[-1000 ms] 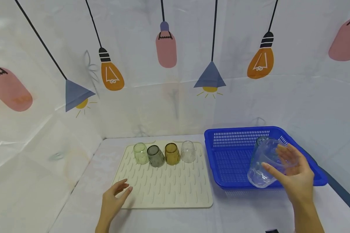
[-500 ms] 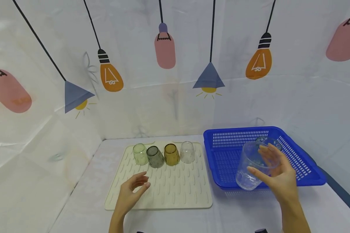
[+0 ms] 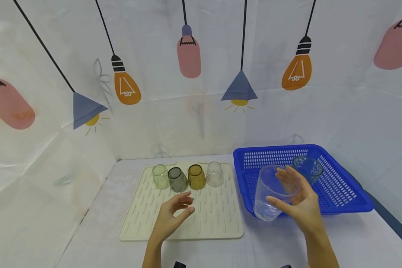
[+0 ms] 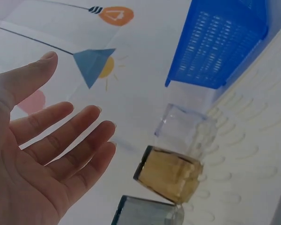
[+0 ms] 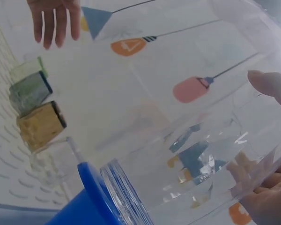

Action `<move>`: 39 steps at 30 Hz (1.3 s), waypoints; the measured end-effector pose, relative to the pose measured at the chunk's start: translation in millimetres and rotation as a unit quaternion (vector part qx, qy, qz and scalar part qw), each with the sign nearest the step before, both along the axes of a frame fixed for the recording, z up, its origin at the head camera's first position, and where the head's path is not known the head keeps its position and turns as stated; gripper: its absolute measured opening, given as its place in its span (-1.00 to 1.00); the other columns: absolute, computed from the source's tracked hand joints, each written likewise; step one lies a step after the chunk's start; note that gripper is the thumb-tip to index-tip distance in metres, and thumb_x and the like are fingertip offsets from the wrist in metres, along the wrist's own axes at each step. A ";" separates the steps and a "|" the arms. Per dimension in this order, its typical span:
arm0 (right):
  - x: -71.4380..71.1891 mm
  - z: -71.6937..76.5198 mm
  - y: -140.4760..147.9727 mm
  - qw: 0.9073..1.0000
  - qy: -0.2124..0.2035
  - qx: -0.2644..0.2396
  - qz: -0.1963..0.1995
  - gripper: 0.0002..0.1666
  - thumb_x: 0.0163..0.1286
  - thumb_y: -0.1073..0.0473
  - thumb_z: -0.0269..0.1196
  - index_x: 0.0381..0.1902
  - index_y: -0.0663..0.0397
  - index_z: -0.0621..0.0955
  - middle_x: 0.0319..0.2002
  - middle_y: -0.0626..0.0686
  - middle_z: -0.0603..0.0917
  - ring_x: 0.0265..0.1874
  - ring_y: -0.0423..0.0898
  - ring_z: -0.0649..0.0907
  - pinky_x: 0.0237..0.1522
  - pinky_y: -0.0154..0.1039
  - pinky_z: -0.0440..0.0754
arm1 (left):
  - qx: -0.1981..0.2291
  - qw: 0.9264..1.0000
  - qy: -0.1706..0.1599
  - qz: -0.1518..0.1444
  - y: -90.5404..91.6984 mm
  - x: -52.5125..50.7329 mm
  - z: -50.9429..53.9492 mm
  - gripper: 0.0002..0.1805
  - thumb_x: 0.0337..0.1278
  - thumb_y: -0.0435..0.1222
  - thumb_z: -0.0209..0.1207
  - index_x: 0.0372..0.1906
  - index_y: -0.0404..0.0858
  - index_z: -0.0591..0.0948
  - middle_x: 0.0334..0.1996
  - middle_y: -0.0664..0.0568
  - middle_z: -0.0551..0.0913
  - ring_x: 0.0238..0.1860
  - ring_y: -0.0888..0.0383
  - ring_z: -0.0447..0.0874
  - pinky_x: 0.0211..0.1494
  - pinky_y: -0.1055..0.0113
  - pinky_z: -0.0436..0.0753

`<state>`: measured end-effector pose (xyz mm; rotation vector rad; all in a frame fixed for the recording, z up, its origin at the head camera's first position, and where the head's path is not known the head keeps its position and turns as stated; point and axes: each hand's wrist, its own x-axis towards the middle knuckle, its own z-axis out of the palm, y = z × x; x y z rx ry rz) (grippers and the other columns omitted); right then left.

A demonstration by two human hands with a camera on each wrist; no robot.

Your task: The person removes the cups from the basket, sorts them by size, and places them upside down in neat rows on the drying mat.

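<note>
My right hand [image 3: 305, 204] grips a large clear glass [image 3: 266, 201] around its rim end, thumb on one side and fingers on the other. The glass tilts, its base down and to the left, over the front left of a blue basket [image 3: 346, 211]. Above a cream drying mat [image 3: 217, 221] hovers my left hand [image 3: 167, 217], fingers relaxed and holding nothing. Along the mat's back edge stand a green glass [image 3: 160, 177], a grey glass [image 3: 178, 180], an amber glass [image 3: 197, 177] and a small clear glass [image 3: 215, 175].
A bluish, patterned glass [image 3: 307, 168] stands inside the basket, partly hidden by my right hand. The basket is right of the mat on a white-covered table [image 3: 97, 223]. A white sheet printed with lamps [image 3: 239, 89] hangs behind.
The right hand has carried the large clear glass leftward, from the basket's right part to its front left. Over the mat, the left hand has moved right and slightly away from me.
</note>
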<state>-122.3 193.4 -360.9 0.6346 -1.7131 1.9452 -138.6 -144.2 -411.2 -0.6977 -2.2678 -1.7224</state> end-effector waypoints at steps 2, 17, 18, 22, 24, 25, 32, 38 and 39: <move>-0.6 -0.1 -4.8 1.000 0.003 0.006 0.008 0.10 -0.26 0.84 0.23 0.34 0.36 0.22 0.15 0.13 0.50 0.18 -0.13 0.49 0.22 -0.41 0.38 | -0.001 1.000 0.004 -0.012 6.3 -0.7 3.7 -0.56 0.08 -0.44 0.25 0.11 -0.40 0.51 -0.15 -0.16 0.66 -0.12 -0.10 0.65 -0.03 0.15 0.66; -8.1 1.1 -48.7 0.997 0.018 0.047 0.062 0.07 -0.23 0.72 0.34 0.33 0.38 0.22 0.15 0.12 0.50 0.17 -0.12 0.48 0.25 -0.41 0.38 | 0.040 0.991 0.084 -0.092 56.2 -3.8 36.7 -0.45 0.01 -0.50 0.27 0.19 -0.40 0.45 0.02 -0.22 0.59 0.00 -0.13 0.58 -0.01 0.12 0.65; -8.4 0.6 -51.3 0.996 0.019 0.051 0.064 0.07 -0.23 0.71 0.34 0.32 0.39 0.22 0.15 0.11 0.51 0.17 -0.11 0.48 0.24 -0.41 0.39 | 0.041 0.991 0.083 -0.095 59.0 -3.8 38.4 -0.44 0.01 -0.50 0.28 0.19 -0.39 0.44 0.04 -0.22 0.58 0.02 -0.13 0.57 0.00 0.11 0.64; -8.9 -1.5 -59.3 0.995 0.005 0.066 0.070 0.07 -0.21 0.66 0.37 0.33 0.38 0.21 0.15 0.03 0.51 0.18 -0.12 0.47 0.22 -0.41 0.41 | 0.041 0.990 0.081 -0.112 68.2 -4.7 43.9 -0.39 0.02 -0.48 0.28 0.24 -0.40 0.39 0.12 -0.24 0.53 0.09 -0.08 0.54 0.03 0.07 0.63; -8.7 -2.9 -62.3 0.995 -0.004 0.066 0.069 0.06 -0.21 0.65 0.38 0.32 0.38 0.22 0.15 0.12 0.50 0.17 -0.12 0.48 0.18 -0.42 0.46 | 0.040 0.989 0.078 -0.123 71.8 -5.0 46.2 -0.36 0.02 -0.48 0.28 0.27 -0.41 0.36 0.14 -0.25 0.50 0.11 -0.08 0.52 0.04 0.05 0.62; -8.4 -3.7 -63.4 0.995 -0.012 0.067 0.069 0.06 -0.21 0.64 0.39 0.32 0.37 0.23 0.15 0.17 0.50 0.17 -0.13 0.48 0.16 -0.42 0.47 | 0.036 0.988 0.079 -0.126 73.4 -5.2 47.4 -0.35 0.02 -0.47 0.28 0.27 -0.42 0.35 0.14 -0.26 0.50 0.12 -0.08 0.52 0.04 0.05 0.62; -8.0 -10.4 -68.5 0.992 -0.026 0.101 0.065 0.05 -0.18 0.60 0.40 0.32 0.37 0.23 0.14 0.46 0.39 0.17 -0.19 0.48 0.15 -0.41 0.49 | -0.023 0.995 0.037 -0.095 81.4 -1.1 58.6 -0.15 -0.09 -0.31 0.40 0.34 -0.39 0.26 0.15 -0.15 0.52 0.14 0.00 0.51 0.09 0.20 0.60; -7.9 -14.4 -71.8 0.992 -0.006 0.111 0.053 0.06 -0.22 0.63 0.39 0.32 0.41 0.23 0.13 0.49 0.40 0.18 -0.26 0.46 0.19 -0.46 0.42 | -0.075 0.996 -0.011 -0.053 87.0 4.4 70.1 -0.01 -0.20 -0.14 0.46 0.36 -0.39 0.23 0.17 -0.17 0.50 0.18 0.02 0.49 0.16 0.13 0.55; -7.9 -15.2 -72.4 0.992 -0.003 0.112 0.050 0.06 -0.23 0.63 0.39 0.32 0.41 0.23 0.12 0.50 0.40 0.19 -0.26 0.46 0.20 -0.47 0.41 | -0.083 0.995 -0.014 -0.047 87.7 5.1 71.3 0.00 -0.21 -0.12 0.46 0.35 -0.40 0.23 0.16 -0.18 0.51 0.17 0.01 0.49 0.17 0.10 0.54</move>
